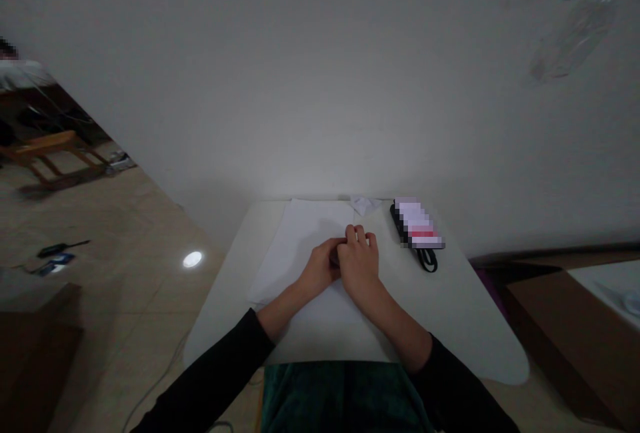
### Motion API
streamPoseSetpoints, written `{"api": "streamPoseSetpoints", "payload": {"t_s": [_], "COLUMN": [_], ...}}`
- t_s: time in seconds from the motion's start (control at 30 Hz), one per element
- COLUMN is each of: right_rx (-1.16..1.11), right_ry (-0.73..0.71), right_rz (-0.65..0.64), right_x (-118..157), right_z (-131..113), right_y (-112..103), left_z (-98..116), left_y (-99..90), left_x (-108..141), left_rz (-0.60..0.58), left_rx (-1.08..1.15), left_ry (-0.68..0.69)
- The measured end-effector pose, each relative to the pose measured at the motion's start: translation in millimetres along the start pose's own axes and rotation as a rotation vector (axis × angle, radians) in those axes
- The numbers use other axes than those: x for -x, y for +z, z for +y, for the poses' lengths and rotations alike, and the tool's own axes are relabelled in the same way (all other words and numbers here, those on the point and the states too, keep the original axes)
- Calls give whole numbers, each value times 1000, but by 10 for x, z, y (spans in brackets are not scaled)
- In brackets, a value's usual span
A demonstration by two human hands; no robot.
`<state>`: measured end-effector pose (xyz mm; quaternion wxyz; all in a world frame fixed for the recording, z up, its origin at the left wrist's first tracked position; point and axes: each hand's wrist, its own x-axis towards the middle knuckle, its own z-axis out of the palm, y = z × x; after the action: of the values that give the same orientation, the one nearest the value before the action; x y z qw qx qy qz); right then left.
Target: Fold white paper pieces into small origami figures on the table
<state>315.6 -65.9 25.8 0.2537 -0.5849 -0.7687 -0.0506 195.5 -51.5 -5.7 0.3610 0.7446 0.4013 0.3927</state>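
My left hand (320, 265) and my right hand (359, 261) meet above white paper sheets (290, 239) on a small white table (425, 306). Both hands are closed, with the fingers curled and touching each other. A dark gap shows between them, but I cannot make out what they hold, if anything. The right hand partly covers the left fingertips. Just beyond the hands, a crumpled piece of white paper (364, 204) lies by the wall.
A blurred-out flat item (417, 223) with a black strap (427, 259) lies at the table's right. A wall (320, 86) stands behind. Cardboard (575, 333) is at the right. On the floor at left are a wooden stool (55, 146), a screwdriver-like tool (55, 250) and a cable (155, 383).
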Motion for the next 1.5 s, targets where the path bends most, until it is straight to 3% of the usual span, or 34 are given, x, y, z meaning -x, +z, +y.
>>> {"api": "streamPoseSetpoints", "payload": {"t_s": [0.13,0.33,0.5,0.67,0.8,1.1,1.33,1.5], "right_rx": [-74,-196,-111,-270,-281,-252,-293,-258], "right_ry": [21,170,115,10,10,91,-61,-37], "right_rz": [92,-150,-160,-219,-281,-200,-175,-197], "right_x": [-1,-26,-24,-43,-73,-48,13,-2], "right_z": [38,147,106,276,369,409,458,436], "right_y": [-37,-19,-9,-20,42,256,337,308], "left_z": [-8,-48,-51,-67,-87,-133,-157,-167], "left_y": [-19,16,-20,-123,-148,-108,-138,-126], "left_x": [3,6,-6,-6,11,6,-6,-15], "left_rz": [55,67,57,34,33,26,-3,-3], "left_rx": [-38,-39,-55,-32,-9,-8,7,57], "left_ry": [59,-13,21,-116,-121,-113,-125,-143]}}
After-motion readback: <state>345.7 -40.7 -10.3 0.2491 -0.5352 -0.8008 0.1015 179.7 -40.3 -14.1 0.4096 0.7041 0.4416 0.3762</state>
